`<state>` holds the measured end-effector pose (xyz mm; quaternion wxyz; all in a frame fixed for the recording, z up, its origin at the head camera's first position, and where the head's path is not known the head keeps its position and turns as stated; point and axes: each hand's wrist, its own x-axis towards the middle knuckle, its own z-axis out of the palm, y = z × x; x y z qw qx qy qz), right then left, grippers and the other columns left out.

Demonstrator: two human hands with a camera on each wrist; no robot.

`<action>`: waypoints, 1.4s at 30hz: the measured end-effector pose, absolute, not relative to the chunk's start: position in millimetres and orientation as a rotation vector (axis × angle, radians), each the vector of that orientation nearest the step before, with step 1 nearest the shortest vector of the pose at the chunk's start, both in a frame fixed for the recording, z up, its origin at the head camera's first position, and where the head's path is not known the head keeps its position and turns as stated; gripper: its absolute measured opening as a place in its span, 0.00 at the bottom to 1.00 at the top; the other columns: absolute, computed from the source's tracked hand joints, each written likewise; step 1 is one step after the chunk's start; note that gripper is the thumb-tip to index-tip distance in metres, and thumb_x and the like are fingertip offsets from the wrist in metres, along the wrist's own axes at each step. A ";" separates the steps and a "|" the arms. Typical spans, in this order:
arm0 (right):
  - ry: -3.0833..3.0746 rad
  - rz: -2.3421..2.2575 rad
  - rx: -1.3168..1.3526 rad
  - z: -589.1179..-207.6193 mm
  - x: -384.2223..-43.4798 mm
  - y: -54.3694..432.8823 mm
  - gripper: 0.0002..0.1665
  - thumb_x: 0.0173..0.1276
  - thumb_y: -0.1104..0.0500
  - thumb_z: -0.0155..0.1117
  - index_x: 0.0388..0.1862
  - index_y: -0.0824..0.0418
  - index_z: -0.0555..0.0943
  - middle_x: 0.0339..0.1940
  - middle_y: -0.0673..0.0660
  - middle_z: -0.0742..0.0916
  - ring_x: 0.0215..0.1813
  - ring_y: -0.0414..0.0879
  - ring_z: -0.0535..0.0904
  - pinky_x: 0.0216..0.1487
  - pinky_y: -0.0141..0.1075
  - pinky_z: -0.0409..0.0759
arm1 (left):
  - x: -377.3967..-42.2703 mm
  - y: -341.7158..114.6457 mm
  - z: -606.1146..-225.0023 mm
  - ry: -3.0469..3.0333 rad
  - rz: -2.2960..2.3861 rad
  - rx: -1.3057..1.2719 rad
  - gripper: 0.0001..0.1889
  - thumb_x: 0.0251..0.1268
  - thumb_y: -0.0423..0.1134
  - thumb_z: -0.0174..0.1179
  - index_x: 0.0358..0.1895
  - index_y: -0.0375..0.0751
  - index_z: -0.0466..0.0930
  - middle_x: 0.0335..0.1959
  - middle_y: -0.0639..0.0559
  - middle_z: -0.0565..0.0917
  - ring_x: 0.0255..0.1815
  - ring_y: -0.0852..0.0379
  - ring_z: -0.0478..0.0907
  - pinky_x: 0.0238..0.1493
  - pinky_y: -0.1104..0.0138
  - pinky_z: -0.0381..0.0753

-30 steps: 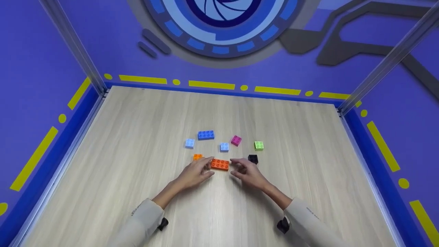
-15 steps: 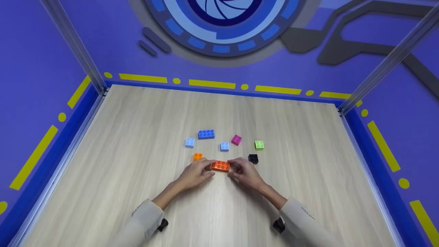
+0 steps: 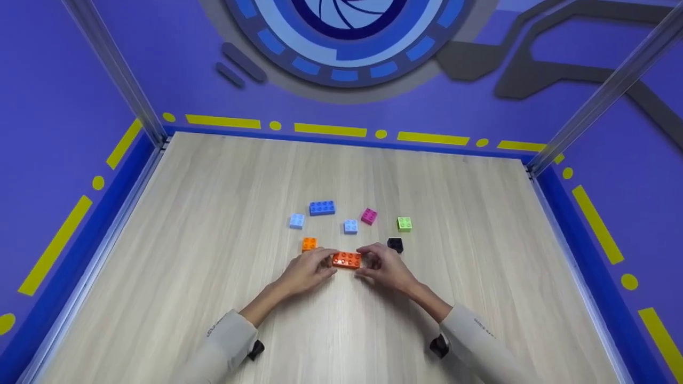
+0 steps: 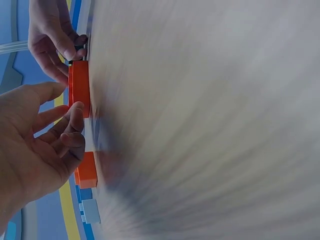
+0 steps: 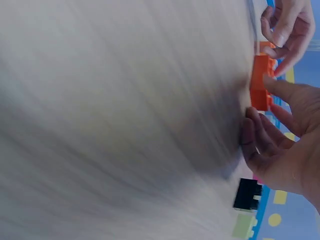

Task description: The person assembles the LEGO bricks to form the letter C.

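An orange-red eight-stud toy building brick (image 3: 347,260) lies crosswise between my two hands. My left hand (image 3: 307,270) holds its left end, thumb on the near side and index finger at the far side. My right hand (image 3: 388,268) is at the right end in the same way. In the right wrist view its thumb overlaps the near face of the brick (image 5: 259,97). The left wrist view shows the brick (image 4: 81,87) low at the tabletop. Just beyond my left fingers sits a smaller orange brick (image 3: 309,244), and a black brick (image 3: 395,245) lies beyond my right knuckles.
Farther back on the wooden table (image 3: 224,213) are a long blue brick (image 3: 322,208), two light blue bricks, left (image 3: 297,221) and middle (image 3: 350,226), a magenta brick (image 3: 368,216) and a lime brick (image 3: 404,224). Blue-purple panels (image 3: 176,64) wall the table.
My right hand has come in to the brick's right end. The orange-red brick has shifted slightly right and toward me. The other bricks stay in place.
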<state>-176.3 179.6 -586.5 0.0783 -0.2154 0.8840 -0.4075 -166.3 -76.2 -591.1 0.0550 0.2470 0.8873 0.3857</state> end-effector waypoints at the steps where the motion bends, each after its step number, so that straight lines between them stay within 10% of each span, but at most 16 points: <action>1: 2.644 -1.212 -0.665 -584.3 -178.0 180.9 0.28 0.62 0.59 0.77 0.59 0.67 0.82 0.50 0.63 0.87 0.43 0.52 0.83 0.42 0.31 0.81 | -166.7 -76.0 -591.4 2.702 1.173 0.750 0.24 0.69 0.39 0.66 0.66 0.40 0.78 0.44 0.49 0.85 0.37 0.59 0.76 0.39 0.67 0.75; 10: 2.646 -1.278 -0.690 -567.4 -208.4 177.4 0.23 0.66 0.67 0.72 0.58 0.73 0.80 0.55 0.70 0.86 0.51 0.63 0.85 0.53 0.54 0.84 | -168.2 -73.8 -594.1 2.789 1.160 0.739 0.26 0.67 0.37 0.68 0.67 0.37 0.77 0.51 0.45 0.82 0.34 0.61 0.74 0.34 0.70 0.72; 42: 2.812 -1.107 -0.401 -584.7 -232.2 144.5 0.24 0.65 0.66 0.73 0.61 0.64 0.82 0.57 0.64 0.86 0.52 0.54 0.86 0.54 0.46 0.85 | -171.5 -58.1 -597.8 2.879 1.106 0.569 0.18 0.62 0.41 0.72 0.54 0.40 0.85 0.44 0.47 0.83 0.37 0.58 0.75 0.37 0.64 0.76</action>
